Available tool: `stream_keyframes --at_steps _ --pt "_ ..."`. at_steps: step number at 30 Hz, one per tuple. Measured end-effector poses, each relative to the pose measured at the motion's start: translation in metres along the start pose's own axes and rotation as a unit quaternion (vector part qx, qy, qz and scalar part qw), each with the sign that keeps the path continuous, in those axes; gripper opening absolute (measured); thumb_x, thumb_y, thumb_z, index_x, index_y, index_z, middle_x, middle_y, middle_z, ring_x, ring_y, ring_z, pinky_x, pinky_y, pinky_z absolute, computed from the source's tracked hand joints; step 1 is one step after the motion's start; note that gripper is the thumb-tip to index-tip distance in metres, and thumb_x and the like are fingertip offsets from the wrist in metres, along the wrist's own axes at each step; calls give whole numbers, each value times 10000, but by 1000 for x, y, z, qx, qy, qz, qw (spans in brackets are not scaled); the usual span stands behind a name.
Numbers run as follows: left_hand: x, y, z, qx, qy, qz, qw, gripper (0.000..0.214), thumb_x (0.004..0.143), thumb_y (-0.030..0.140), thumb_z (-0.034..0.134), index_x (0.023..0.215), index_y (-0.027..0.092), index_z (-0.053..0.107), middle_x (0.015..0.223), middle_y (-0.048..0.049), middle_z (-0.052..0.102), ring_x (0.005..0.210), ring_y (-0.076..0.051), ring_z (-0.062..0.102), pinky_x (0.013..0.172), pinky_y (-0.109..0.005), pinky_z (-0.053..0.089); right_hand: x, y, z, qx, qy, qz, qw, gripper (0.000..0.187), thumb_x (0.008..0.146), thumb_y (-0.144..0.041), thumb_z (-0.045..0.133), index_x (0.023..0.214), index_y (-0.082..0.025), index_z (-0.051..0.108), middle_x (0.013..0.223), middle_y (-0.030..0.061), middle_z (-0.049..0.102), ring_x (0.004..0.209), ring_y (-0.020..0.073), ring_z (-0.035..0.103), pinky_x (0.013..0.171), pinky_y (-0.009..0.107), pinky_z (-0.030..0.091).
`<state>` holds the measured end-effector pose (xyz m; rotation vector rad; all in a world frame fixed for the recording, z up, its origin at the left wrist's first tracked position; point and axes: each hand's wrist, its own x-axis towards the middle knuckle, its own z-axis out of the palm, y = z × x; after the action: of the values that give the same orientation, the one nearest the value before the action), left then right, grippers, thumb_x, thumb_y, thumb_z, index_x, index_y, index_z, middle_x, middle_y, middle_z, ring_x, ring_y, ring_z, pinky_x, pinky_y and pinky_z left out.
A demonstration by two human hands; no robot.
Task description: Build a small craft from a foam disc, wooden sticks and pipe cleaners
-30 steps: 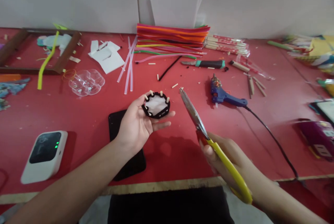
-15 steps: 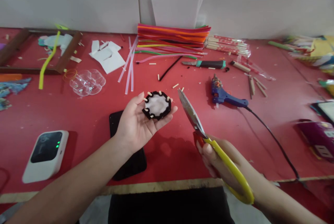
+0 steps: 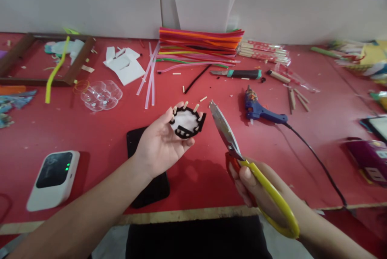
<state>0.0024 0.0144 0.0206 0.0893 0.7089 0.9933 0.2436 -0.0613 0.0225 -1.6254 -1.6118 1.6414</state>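
Note:
A small round craft piece (image 3: pixel 185 120), with a white middle, a fuzzy black rim and several short pale sticks around it, is held in my left hand (image 3: pixel 159 142). The thumb and fingers grip its edge, and the palm faces up. Scissors (image 3: pixel 225 126) with one yellow and one red handle are in my right hand (image 3: pixel 254 182), fingers wrapped through the handles. Their blades are closed and point up and away, right of the craft piece without touching it. Beneath my left wrist lies a black phone (image 3: pixel 151 192), partly hidden.
A blue glue gun (image 3: pixel 263 113) with its cord lies at the right, near a utility knife (image 3: pixel 242 74). Colourful pipe cleaners (image 3: pixel 199 43) are piled by the wall. A white device (image 3: pixel 54 180), a clear plastic palette (image 3: pixel 101 96) and a wooden frame (image 3: pixel 36 81) stand left.
My left hand has turned and tilted the craft piece, shifting it slightly right. The scissors have moved a little to the right.

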Motion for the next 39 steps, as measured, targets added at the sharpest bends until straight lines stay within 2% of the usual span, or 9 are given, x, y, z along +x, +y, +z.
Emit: stream_keyframes --at_steps 6,10,14,20,23,27,31,35,39 --pt "-1 -1 1 -43 16 1 999 255 749 136 652 1002 153 675 1099 -135 753 1095 -353 734 915 -484 607 -3 16 1 34 -5 -16 999 583 973 -763 353 810 -216 475 618 -44 477 522 84 389 479 227 315" --pt "1 -1 2 -32 43 17 998 205 846 172 650 1049 172 677 1132 -133 757 1111 -349 737 909 -499 611 -4 11 1 15 9 -33 999 556 982 -742 363 816 -222 467 611 -49 463 509 84 381 473 233 316" --pt "2 0 5 -16 35 -17 999 176 993 287 574 1054 157 675 1054 -129 782 1055 -333 771 803 -377 650 -2 -2 -1 -47 42 -52 997 556 971 -742 391 775 -225 443 604 -50 434 514 88 368 478 246 313" --pt "1 2 3 43 17 -46 998 623 1034 621 365 1144 106 700 977 -125 795 821 -254 806 524 -233 622 3 -5 -16 -152 80 -77 982 576 907 -800 410 759 -243 418 615 -54 404 514 101 364 457 246 319" --pt "2 1 2 60 44 -44 996 726 997 700 359 1246 99 680 890 -114 794 758 -221 798 538 -218 620 7 -2 -27 -303 155 -114 933 544 881 -771 486 735 -261 366 558 -64 407 470 108 364 445 249 289" --pt "3 2 3 67 52 -59 995 817 961 759 356 1200 62 711 815 -136 787 806 -240 800 577 -224 626 12 1 -39 -504 262 -169 806 478 949 -698 397 788 -250 433 567 -18 509 451 152 475 465 267 269" --pt "4 2 5 62 64 -71 993 797 993 725 307 1012 60 744 737 -135 770 796 -263 805 573 -254 630 15 2 -49 -613 291 -213 703 441 995 -604 346 862 -217 509 607 20 611 460 207 603 451 268 256" --pt "4 0 2 89 68 -59 992 765 976 739 343 1007 84 737 708 -114 766 783 -258 808 531 -230 610 15 2 -56 -657 287 -219 662 414 984 -575 380 923 -198 538 748 64 711 533 246 695 444 274 268" --pt "4 -1 -1 112 45 -50 991 830 951 780 330 1219 88 702 742 -108 781 776 -268 809 531 -251 620 15 2 -59 -672 279 -208 654 413 963 -592 398 919 -205 537 763 65 722 527 256 699 436 275 267"
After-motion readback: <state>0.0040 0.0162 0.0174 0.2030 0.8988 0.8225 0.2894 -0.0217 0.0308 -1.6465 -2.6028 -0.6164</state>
